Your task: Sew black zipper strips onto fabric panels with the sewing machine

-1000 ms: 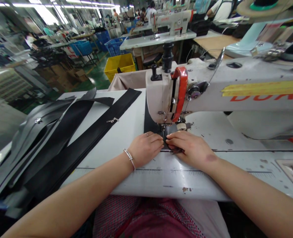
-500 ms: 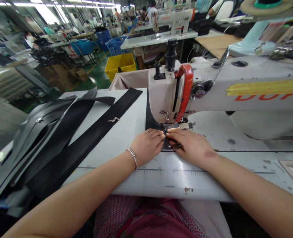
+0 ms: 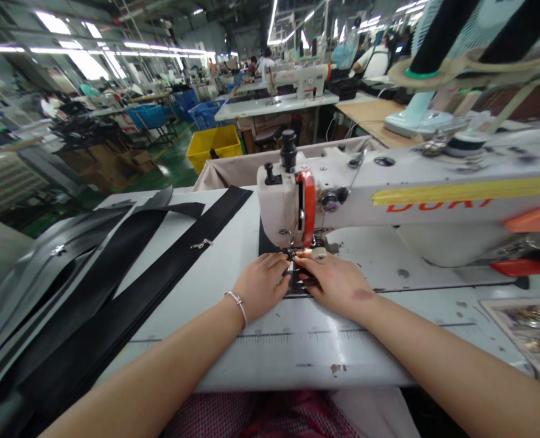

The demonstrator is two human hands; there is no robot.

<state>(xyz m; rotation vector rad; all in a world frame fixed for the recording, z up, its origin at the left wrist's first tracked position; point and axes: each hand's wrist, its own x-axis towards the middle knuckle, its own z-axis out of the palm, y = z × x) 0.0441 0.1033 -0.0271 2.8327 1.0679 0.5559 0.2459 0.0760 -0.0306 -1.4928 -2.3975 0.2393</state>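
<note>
Fingers [image 3: 276, 263] of two hands [image 3: 258, 289], at one sewing machine [image 3: 356, 210], one bracelet [image 3: 239, 303]

Machine head [image 3: 279, 210] blocking ahead, black strips [image 3: 137, 298] at left, open tabletop [image 3: 226, 252] between

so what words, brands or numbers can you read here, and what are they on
"DUKY" or similar, red, on the near sewing machine: uncertain, as yellow tape covers the letter tops.
Red lettering on the farther sewing machine: too blurred to read.
Ruler scale: numbers too small to read.
No other text can be read.
</note>
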